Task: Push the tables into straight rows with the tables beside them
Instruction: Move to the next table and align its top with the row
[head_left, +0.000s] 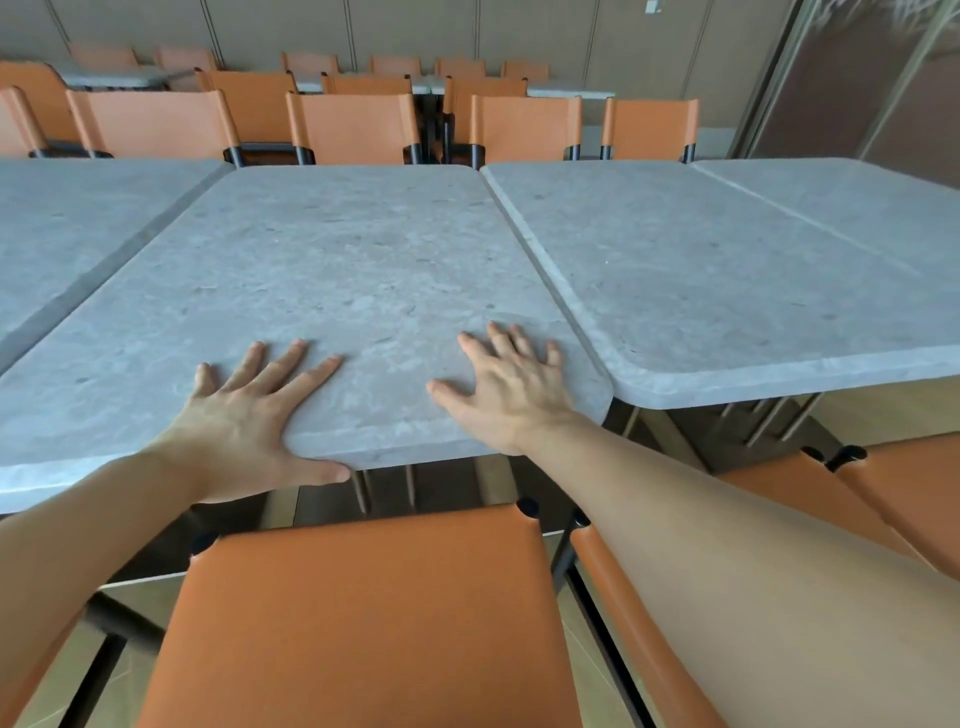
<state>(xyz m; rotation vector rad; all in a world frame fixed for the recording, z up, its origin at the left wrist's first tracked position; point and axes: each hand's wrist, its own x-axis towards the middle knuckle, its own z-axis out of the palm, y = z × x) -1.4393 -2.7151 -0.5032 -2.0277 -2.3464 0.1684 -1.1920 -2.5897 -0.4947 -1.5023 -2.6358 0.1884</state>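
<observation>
Pressing flat on the middle table (332, 270), both palms down near its near edge: left hand (244, 415) spread wide, fingers straight, thumb hooked over the edge lip; right hand (511, 389) likewise splayed at the near right corner, gripping nothing. Sits between two neighbours, left table (67, 228) and right table (727, 270), with a fourth top (857, 202) butted against the far side of the right one.

Not yet lined up, judging by the near edges: near right corner juts out toward the camera past the right table's near edge, and the top looks skewed (wide-angle lens may exaggerate this). Narrow gap along the right side, closing toward the far corners; wider dark gap along the left side. Far edges look roughly level with each other.

Still to do, probably: shove forward and twist a little until near edges run in one line, then check remaining rows behind. Orange chair (363, 613) tucked right below the near edge, more chairs (358, 124) beyond the far edge.
</observation>
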